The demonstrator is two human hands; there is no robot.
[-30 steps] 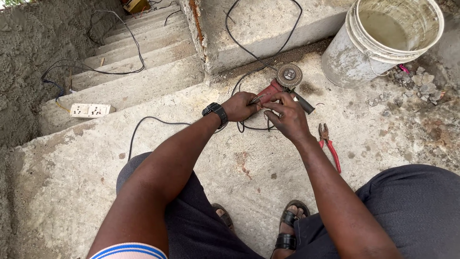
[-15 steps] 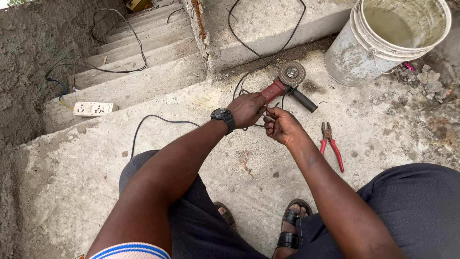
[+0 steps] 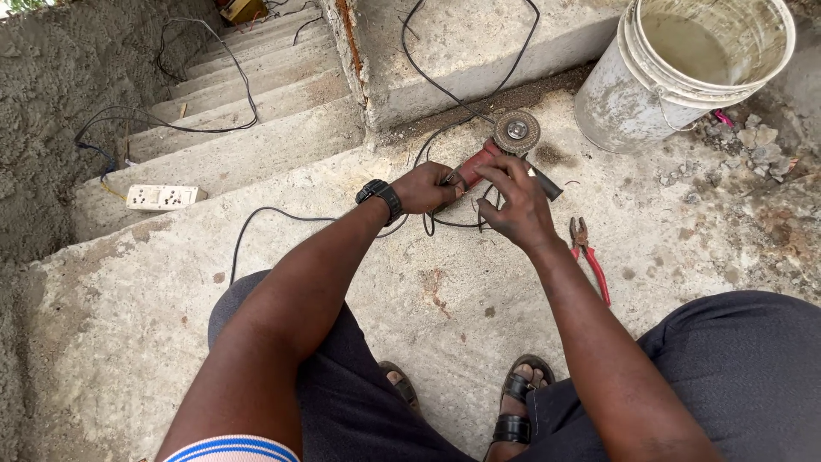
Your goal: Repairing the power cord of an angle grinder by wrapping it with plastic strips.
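Two hands on red angle grinder (image 3: 492,154) | left hand (image 3: 425,186) grip closed round its body | right hand (image 3: 511,198) — grip seemingly pinching cable, fingertips hidden

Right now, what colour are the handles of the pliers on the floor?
Red; the pliers show best in the head view.

I read this as building site, outdoors. Raw concrete steps (image 3: 256,111) unfinished, rough cement wall (image 3: 43,111) left of them. Right of steps: dirty plaster bucket (image 3: 633,103), rubble beyond it. Loose black cables (image 3: 214,85) trail over steps; extension socket block (image 3: 162,198) sits on lower tread. I see daylight throughout.
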